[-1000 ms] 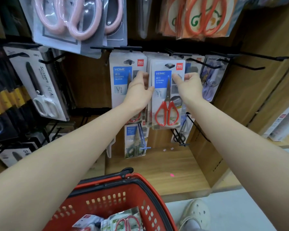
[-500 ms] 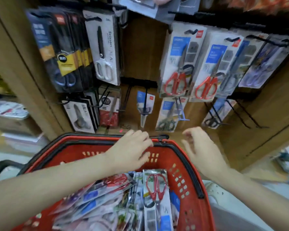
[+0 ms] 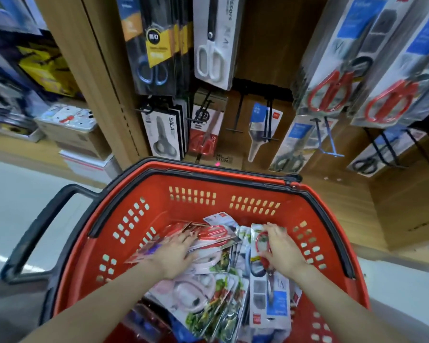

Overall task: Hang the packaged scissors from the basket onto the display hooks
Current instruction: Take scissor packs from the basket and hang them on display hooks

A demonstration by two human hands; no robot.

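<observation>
Edges and clearance: the red basket [image 3: 233, 170] sits near me, its far rim close under the lowest row of display hooks [image 3: 238, 115]. Its black handle [image 3: 35, 231] swings out to the left over bare floor. Inside, the far wall is exposed above the load, which leaves free space between the pile and the rim. To the far right, a wooden shelf base [image 3: 344, 201] runs beside the rim.

Contents: the basket holds a loose pile of packaged scissors, overlapping and tilted. A pink-handled pack [image 3: 193, 290] lies near the middle. A red-handled scissors pack [image 3: 270, 300] lies lengthwise on the right, handles at the far end.

Hands: my left hand [image 3: 176, 253] lies on the left of the pile with its fingers stretched out flat, gripping nothing. My right hand [image 3: 281, 248] covers the far end of the red-handled pack with its fingers bent over the top edge. I cannot tell whether it has a firm hold.

Display: hung red scissors packs [image 3: 332, 70] fill the far right.
</observation>
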